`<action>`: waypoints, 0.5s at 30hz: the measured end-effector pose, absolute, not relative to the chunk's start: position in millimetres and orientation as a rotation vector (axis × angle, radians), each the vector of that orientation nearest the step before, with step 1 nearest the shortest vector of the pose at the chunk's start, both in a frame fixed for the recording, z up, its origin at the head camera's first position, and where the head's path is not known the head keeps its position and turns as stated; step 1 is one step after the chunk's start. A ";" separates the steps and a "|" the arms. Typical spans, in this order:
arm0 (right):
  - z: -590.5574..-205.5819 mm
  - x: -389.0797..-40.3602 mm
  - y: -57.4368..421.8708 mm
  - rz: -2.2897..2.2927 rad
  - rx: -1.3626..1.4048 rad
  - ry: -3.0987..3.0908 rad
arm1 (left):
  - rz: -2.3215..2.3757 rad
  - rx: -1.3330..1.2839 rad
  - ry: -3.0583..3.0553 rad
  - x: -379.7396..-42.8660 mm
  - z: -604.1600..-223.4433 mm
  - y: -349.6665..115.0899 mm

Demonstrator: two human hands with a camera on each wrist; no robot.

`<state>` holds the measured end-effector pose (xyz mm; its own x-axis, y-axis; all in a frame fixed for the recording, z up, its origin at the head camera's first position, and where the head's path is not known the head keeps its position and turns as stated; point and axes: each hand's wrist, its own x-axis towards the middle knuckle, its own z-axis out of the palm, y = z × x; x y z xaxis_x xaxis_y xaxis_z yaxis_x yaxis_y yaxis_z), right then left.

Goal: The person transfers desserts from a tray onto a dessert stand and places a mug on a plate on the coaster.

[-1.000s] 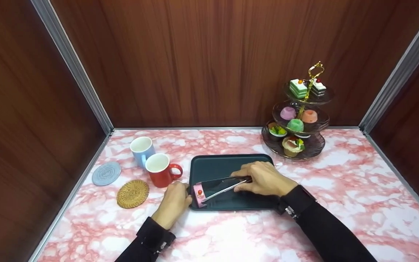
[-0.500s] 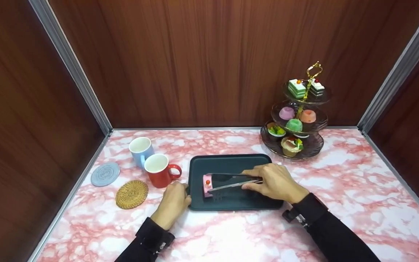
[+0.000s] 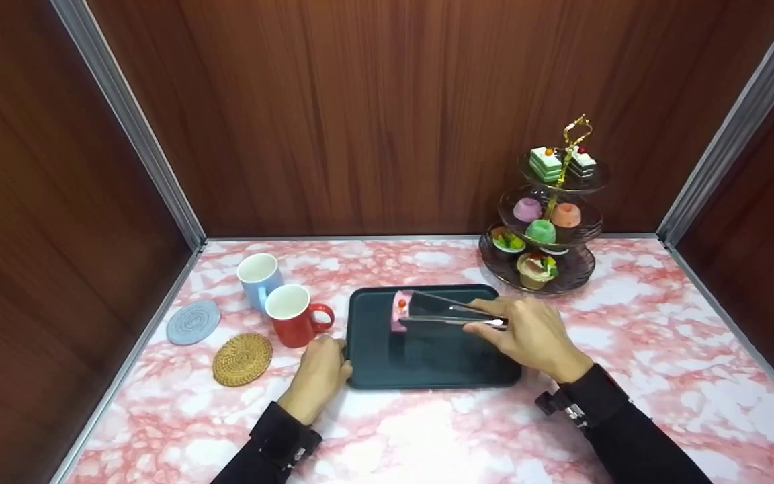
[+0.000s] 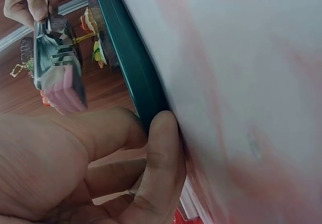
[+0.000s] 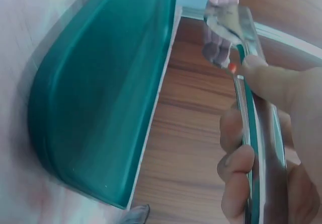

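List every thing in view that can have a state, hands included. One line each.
Left hand: pinching tray's left edge
Right hand: gripping tongs
Tongs: closed on pink cake
Pink cake: held above tray
Tray: flat on table
Red mug: upright, uncovered
Blue mug: upright, uncovered
Grey coaster: lying flat
Woven coaster: lying flat
Three-tier stand: upright, pastries on every tier

mugs (image 3: 295, 326) left of tray (image 3: 441, 366) | coasters (image 3: 242, 359) left of mugs | stand (image 3: 578, 277) behind tray, right | cake (image 3: 400, 319) over tray
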<state>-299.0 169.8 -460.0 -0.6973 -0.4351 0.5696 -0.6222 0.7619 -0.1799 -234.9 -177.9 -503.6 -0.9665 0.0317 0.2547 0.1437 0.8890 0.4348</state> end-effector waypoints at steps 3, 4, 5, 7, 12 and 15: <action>-456.3 -296.3 174.5 0.520 0.703 -2.441 | -0.673 -0.130 -2.815 -235.0 -503.5 -177.5; -455.0 -295.5 176.0 0.529 0.673 -2.432 | -0.673 -0.132 -2.813 -235.4 -503.9 -177.4; -453.6 -294.7 177.4 0.539 0.647 -2.421 | -0.674 -0.131 -2.812 -235.7 -504.2 -177.3; -450.7 -293.1 180.2 0.557 0.603 -2.399 | -0.674 -0.129 -2.810 -236.1 -504.4 -177.4; -442.9 -289.0 186.5 0.560 0.520 -2.357 | -0.673 -0.131 -2.798 -235.9 -505.1 -177.7; -438.1 -287.2 190.3 0.556 0.473 -2.348 | -0.675 -0.139 -2.784 -235.5 -505.9 -177.5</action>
